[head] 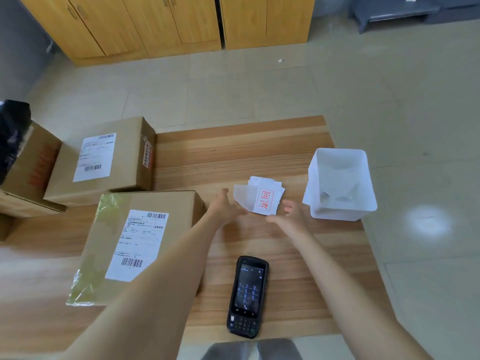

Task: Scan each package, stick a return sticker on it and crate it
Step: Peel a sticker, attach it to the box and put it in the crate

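Observation:
A small stack of white return stickers with red characters lies on the wooden table. My left hand reaches to the stack's left edge with fingers extended, touching or nearly touching it. Just right of the stack, my right hand hovers with relaxed fingers and holds nothing. The black handheld scanner lies face up near the front edge. A cardboard package with a shipping label sits at my left, and a second labelled package lies behind it.
A white plastic bin with crumpled paper inside stands at the table's right end. More cardboard boxes and a black bag crowd the far left. Wooden cabinets line the back wall across a tiled floor.

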`<state>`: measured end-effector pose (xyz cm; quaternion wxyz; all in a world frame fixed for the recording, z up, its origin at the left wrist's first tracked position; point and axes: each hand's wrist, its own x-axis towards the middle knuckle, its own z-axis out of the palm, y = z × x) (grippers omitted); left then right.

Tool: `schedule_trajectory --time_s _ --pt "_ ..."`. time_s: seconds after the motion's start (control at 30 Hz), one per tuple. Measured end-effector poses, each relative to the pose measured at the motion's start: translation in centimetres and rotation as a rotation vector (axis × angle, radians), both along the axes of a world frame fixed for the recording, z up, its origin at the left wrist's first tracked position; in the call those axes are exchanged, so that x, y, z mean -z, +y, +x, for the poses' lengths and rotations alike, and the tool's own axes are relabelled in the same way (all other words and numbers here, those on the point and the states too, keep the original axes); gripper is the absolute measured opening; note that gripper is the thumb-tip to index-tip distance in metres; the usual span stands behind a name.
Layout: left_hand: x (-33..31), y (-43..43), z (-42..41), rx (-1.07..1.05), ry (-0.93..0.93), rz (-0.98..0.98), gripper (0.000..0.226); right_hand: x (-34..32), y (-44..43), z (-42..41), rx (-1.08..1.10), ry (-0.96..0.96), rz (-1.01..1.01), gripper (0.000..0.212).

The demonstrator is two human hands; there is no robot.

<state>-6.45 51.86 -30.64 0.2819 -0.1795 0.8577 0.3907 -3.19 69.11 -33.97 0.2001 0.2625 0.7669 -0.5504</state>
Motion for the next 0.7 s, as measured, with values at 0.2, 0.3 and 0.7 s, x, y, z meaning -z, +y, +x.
schedule_trajectory --time_s 0.2,0.3,0.7 --pt "2.5 0.9 -1.5 0.000 0.005 0.014 0.097 1.4 -0.2 -0.8 0.017 -0.010 -0.037 0.067" --pt "3.3 1.2 -1.9 -0.022 0.006 0.029 0.097 1.7 -0.4 -1.1 0.024 -0.004 -0.047 0.067" --pt "3.0 0.7 -2.2 -0.066 0.052 0.030 0.033 1.2 -2.5 -1.1 -0.032 -0.007 -0.055 0.071"
